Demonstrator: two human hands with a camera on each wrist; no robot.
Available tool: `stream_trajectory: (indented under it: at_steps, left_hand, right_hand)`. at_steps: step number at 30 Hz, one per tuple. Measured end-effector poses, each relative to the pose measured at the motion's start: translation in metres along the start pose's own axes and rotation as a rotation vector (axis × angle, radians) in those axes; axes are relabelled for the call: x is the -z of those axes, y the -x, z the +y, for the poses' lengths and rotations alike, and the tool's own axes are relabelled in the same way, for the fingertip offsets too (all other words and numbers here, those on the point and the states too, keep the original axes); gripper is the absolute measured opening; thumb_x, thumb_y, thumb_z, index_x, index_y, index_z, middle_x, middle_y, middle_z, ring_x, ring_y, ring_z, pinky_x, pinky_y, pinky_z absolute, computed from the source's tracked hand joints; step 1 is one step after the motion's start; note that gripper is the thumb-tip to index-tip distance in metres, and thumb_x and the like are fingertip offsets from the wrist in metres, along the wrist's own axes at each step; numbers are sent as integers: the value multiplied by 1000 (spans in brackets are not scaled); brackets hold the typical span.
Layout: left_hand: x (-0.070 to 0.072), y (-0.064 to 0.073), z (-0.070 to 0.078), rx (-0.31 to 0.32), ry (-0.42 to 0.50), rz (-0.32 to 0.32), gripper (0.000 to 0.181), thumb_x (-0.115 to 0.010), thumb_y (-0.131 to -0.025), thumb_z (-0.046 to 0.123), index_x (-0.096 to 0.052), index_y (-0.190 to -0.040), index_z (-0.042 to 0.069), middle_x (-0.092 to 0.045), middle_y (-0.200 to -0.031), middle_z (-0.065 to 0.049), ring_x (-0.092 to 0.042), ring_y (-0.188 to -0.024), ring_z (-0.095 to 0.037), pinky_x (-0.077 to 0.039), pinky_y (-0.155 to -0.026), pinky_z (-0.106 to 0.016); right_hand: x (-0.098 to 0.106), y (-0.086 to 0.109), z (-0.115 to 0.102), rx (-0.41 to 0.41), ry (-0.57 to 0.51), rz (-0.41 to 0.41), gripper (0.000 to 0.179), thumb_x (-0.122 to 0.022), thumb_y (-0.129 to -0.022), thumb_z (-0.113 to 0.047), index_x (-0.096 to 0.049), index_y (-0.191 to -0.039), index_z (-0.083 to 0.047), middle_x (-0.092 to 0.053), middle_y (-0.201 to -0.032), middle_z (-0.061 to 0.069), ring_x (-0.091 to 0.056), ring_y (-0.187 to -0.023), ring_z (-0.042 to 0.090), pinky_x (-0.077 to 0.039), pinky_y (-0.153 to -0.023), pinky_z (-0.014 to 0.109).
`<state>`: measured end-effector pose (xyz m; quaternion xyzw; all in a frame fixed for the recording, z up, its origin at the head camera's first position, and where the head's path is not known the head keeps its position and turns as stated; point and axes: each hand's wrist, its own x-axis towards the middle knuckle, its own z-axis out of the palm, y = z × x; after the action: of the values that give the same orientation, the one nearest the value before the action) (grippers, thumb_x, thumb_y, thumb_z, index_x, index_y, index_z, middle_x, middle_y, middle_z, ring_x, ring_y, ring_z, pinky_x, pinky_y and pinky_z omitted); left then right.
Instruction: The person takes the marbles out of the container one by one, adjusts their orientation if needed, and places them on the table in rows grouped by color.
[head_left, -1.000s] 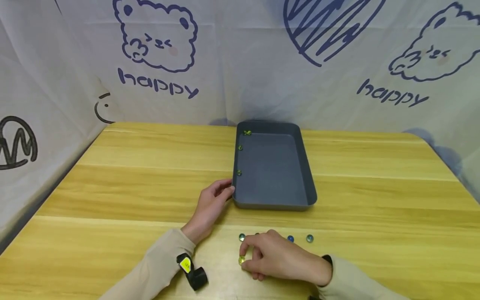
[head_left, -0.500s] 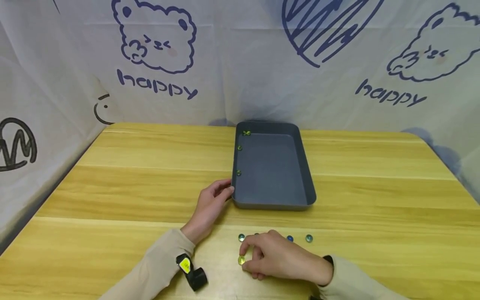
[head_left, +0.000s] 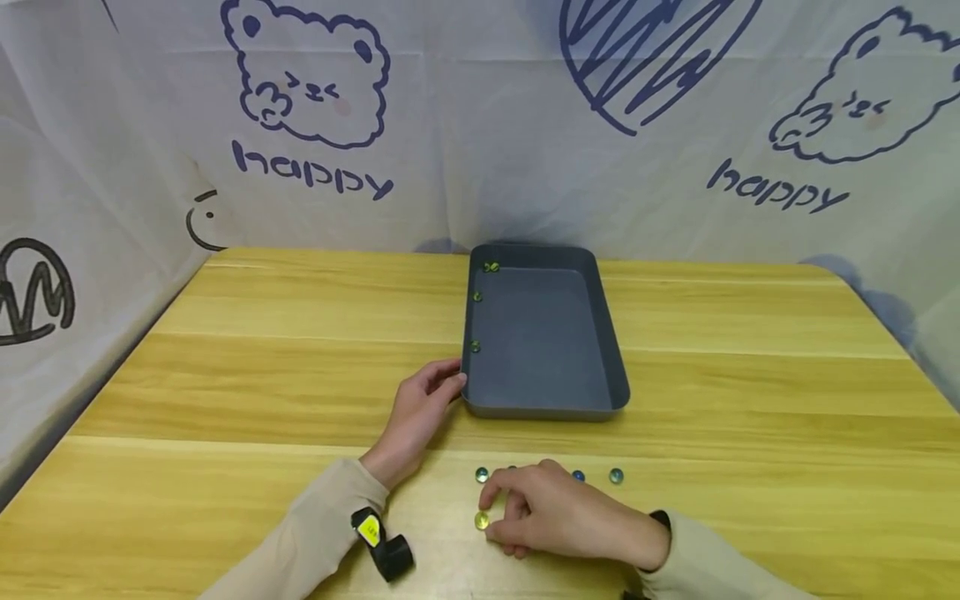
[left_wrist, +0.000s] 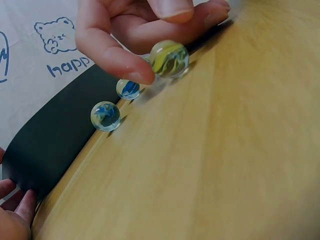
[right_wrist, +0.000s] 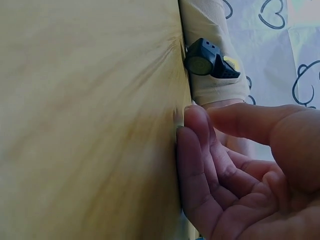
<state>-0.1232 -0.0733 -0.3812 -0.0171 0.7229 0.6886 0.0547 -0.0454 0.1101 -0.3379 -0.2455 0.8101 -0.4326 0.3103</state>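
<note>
Dark grey, shallow rectangular tray point(head_left: 540, 413) sits toward the far side of a yellow wood-grain table point(head_left: 247, 367), its long sides running away from the person. Left hand point(head_left: 420, 408) is at the tray's near left corner, thumb and fingers extended and touching the outer wall, the hand itself lying low beside it.

Clear round glass marble with a yellow swirl point(head_left: 481, 521) lies in front of the tray, nearer the person, roughly in line with its left wall. Right hand point(head_left: 555, 512) is at this marble: index finger and thumb bent around it, remaining fingers curled under. In the left wrist view the index fingertip point(left_wrist: 142, 73) meets the marble's side; whether the thumb also presses on it cannot be told. In the right wrist view the marble is hidden.

Between the tray and the right hand, a loose row: blue-green clear marble point(head_left: 482, 475) at the left, a marble with a blue swirl point(left_wrist: 128, 89) mostly covered by the hand in the head view, deep blue marble point(head_left: 578, 476), teal marble point(head_left: 616, 476) toward the tray's right side.

Inside the tray, four small yellow-green marbles point(head_left: 476, 347) along the left wall, two of them side by side at the far left corner. Behind the tray, white cloth point(head_left: 480, 167) with blue line drawings of bears.
</note>
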Motion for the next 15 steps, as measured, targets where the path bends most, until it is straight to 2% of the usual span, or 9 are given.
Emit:
stream_trajectory:
  at_steps: [5, 9, 15]
  left_hand:
    - [1, -1, -1, -10, 11, -2, 34, -57, -95, 10, -58, -125, -6, -61, -121, -19, -58, -109, -26, -48, -95, -36]
    - [1, -2, -1, -15, 14, 0, 34, -57, -95, 10, -59, -125, -6, -61, -121, -18, -58, -109, -26, -48, -95, -36]
    - [1, -1, 0, -19, 6, -1, 33, -57, -95, 9, -59, -125, -6, -62, -121, -18, -57, -109, -26, -48, -95, -36]
  right_hand:
    - [3, 3, -2, 28, -65, 8, 13, -69, -90, -12, -65, -103, -11, -65, -64, -4, -62, -58, 10, -51, -63, 21]
    - [10, 6, -6, 30, -123, 19, 15, -68, -90, -12, -66, -105, -8, -67, -67, 0, -65, -60, 16, -54, -59, 25]
    - [26, 8, -12, 5, -134, 41, 19, -66, -92, -12, -65, -109, -4, -68, -71, 4, -66, -65, 19, -55, -60, 28]
